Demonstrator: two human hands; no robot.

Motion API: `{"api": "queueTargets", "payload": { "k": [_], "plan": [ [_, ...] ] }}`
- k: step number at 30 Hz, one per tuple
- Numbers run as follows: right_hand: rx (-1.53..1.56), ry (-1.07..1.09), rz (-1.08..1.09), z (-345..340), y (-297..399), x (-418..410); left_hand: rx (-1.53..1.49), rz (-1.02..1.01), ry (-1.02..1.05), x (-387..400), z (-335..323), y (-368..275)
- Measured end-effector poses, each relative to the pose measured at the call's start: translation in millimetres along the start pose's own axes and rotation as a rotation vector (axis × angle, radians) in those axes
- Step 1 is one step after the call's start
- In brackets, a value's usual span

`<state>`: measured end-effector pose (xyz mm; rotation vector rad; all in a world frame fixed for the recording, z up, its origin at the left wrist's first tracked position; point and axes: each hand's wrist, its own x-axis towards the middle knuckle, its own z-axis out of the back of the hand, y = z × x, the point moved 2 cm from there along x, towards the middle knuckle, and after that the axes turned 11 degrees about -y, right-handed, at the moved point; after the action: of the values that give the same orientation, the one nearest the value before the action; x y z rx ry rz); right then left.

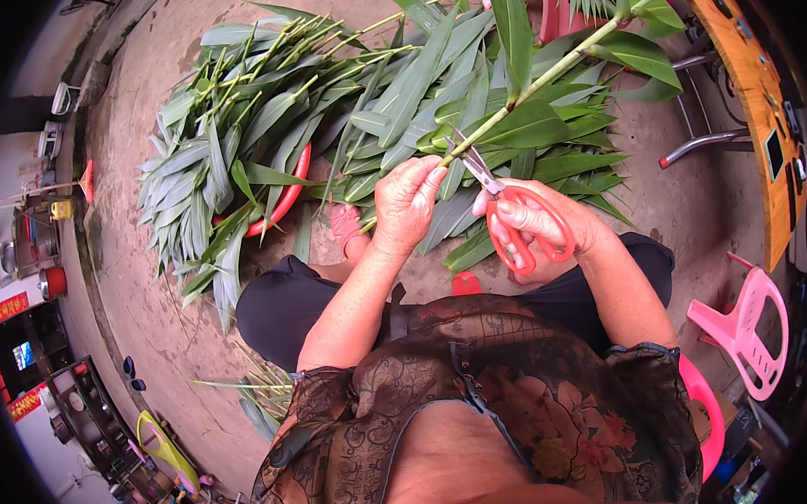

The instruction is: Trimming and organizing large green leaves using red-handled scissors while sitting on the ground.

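My left hand [408,198] pinches the lower end of a long green leafy plant stem [544,77], which runs up to the top right with broad leaves on it. In my right hand [544,222] is a pair of scissors with red handles [521,230]. Their blades are apart, with the stem crossing between or over them, just right of my left fingers. Under the stem lies a heap of long green leaves [424,109] on the floor. To the left, a larger bundle of leaves with cut stalks [236,124] rests over a red curved rim [286,200].
A wooden table [747,68] with metal legs stands at the right. Below it are a pink plastic chair [744,325] and another pink rim [708,414]. A few leafy stalks [264,393] lie at lower left. Shelves with pots [80,415] line the left wall.
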<state>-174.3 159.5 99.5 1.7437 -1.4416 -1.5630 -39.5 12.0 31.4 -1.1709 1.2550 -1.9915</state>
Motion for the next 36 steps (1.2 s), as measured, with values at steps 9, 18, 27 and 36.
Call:
{"api": "queueTargets", "payload": {
  "k": [9, 18, 27, 36],
  "plan": [
    [-0.352, -0.141, 0.000, 2.0, 0.8, 8.5, -0.234, 0.337, 0.034, -2.2, 4.2, 9.3],
    [-0.140, -0.180, 0.147, 41.4, 15.7, -11.0, -0.361, 0.455, 0.048, 5.1, 19.6, 16.9],
    [0.006, -0.002, 0.219, 45.9, 26.8, -20.3, -0.370, 0.505, 0.193, 6.3, 24.2, 12.0],
    [-0.033, 0.190, 0.187, 47.4, 26.5, -24.0, -0.475, 0.667, 0.369, 9.7, 32.5, 9.1]
  ]
}}
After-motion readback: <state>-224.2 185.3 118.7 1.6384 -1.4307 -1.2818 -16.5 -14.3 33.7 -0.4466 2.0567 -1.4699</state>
